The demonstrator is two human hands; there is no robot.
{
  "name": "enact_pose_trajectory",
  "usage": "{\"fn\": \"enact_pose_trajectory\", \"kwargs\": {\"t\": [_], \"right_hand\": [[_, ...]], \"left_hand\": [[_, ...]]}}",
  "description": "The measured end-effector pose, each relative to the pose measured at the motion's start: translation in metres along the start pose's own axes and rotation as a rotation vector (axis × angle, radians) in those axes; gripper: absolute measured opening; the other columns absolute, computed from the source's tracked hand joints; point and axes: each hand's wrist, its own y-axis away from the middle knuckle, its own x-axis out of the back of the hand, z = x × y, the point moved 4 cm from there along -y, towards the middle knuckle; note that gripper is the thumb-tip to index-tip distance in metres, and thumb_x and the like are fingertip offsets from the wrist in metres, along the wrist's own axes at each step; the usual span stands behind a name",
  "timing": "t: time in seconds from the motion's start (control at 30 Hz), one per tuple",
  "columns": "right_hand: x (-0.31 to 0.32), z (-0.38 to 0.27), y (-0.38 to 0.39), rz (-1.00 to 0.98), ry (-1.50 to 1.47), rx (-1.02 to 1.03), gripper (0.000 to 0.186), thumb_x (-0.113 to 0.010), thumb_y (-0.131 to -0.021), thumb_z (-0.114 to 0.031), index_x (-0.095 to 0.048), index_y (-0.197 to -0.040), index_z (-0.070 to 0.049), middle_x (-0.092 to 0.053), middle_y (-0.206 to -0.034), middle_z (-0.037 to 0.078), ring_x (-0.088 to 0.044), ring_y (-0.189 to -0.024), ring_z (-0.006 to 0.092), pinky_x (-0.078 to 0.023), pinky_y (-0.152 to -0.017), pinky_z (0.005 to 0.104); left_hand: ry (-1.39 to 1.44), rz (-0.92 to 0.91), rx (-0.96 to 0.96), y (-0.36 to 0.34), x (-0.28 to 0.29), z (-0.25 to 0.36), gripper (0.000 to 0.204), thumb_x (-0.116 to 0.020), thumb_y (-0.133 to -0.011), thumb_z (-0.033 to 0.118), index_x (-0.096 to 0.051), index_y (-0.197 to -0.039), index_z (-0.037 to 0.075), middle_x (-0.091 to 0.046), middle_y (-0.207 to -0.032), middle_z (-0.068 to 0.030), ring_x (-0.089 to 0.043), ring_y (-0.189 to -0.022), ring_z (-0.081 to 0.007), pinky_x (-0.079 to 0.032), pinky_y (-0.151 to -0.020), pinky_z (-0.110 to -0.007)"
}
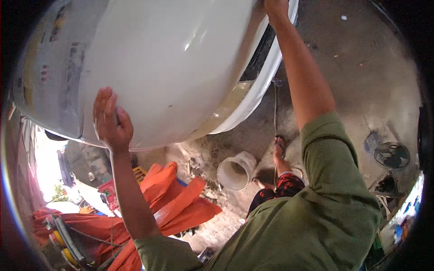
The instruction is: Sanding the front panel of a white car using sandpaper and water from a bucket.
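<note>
A large white car body panel, smooth and glossy in places, fills the upper left. Over its near left edge is my left hand, thumb apart from the stretched fingers. I cannot tell if the palm touches the surface. My right arm reaches far forward, and my right hand is at the panel's right side by a dark gap. The top of the picture cuts off its fingers. A yellowish lamp and a white bumper-like strip run along the car's right side.
On the dusty floor below the car stands a white bucket, tilted in view, beside my sandalled feet. Orange sheeting lies in folds at lower left, near a power-tool-like object. A round black fan is at right.
</note>
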Motion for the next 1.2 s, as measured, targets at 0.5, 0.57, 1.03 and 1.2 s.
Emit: {"fn": "enact_pose_trajectory", "kwargs": {"t": [0.5, 0.57, 1.03, 1.2], "right_hand": [[0.146, -0.096, 0.473, -0.717, -0.029, -0.753, 0.043, -0.070, -0.085, -0.027, -0.058, -0.114, 0.003, -0.064, -0.106, 0.011, -0.060, -0.099, 0.0195, -0.047, -0.089, 0.0329], [0.147, -0.117, 0.511, -0.662, -0.031, -0.918, 0.054, -0.052, -0.094, -0.048, -0.054, -0.122, -0.001, -0.061, -0.115, 0.011, -0.060, -0.105, 0.0212, -0.047, -0.091, 0.0369], [0.140, -0.171, 0.709, -0.888, -0.371, -0.961, 0.056, -0.057, -0.092, -0.045, -0.049, -0.128, -0.002, -0.057, -0.122, 0.009, -0.056, -0.111, 0.0220, -0.043, -0.093, 0.0346], [0.159, -0.147, 0.735, -1.060, -0.137, -0.798, 0.027, -0.064, -0.088, -0.019, -0.063, -0.109, -0.001, -0.065, -0.096, 0.005, -0.060, -0.085, 0.0116, -0.045, -0.074, 0.0260]], "left_hand": [[1.119, -0.017, 1.384, 0.200, 0.031, 0.249, 0.020, -0.066, -0.086, 0.011, -0.064, -0.103, 0.001, -0.065, -0.099, -0.0081, -0.064, -0.082, -0.0155, -0.054, -0.070, -0.031], [1.417, 0.067, 1.724, 0.251, 0.044, 0.265, 0.017, -0.065, -0.087, 0.009, -0.064, -0.101, 0.000, -0.064, -0.096, -0.0063, -0.063, -0.079, -0.0132, -0.055, -0.068, -0.029], [1.460, 0.475, 1.579, 0.438, 0.188, 0.293, 0.017, -0.066, -0.082, -0.002, -0.053, -0.092, 0.002, -0.061, -0.086, -0.0052, -0.063, -0.077, -0.0135, -0.056, -0.068, -0.029], [1.281, 0.557, 1.567, 0.477, 0.245, 0.277, 0.031, -0.063, -0.082, -0.005, -0.048, -0.108, 0.003, -0.063, -0.087, -0.0080, -0.062, -0.074, -0.0128, -0.054, -0.063, -0.027]]}}
